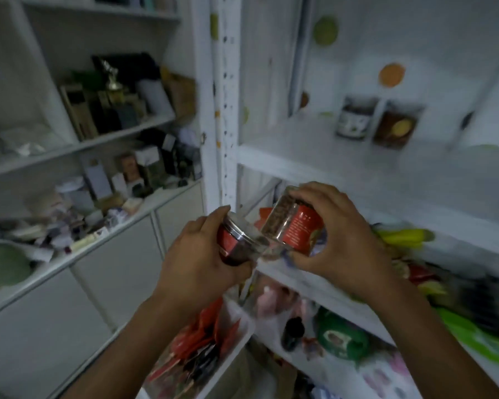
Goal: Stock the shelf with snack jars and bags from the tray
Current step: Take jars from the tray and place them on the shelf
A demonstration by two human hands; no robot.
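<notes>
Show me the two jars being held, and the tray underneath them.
left jar (226, 241), head view, on its red label.
right jar (298, 227), head view, on its red label.
tray (244, 336), head view, on its white right rim.

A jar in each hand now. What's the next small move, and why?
Probably raise the tilted jar in the right hand, turn it upright and set it on the white shelf above. The shelf shows bare space in front of the dark-labelled jar and brown packet at its back; the left hand grips a second jar, so place one at a time.
</notes>
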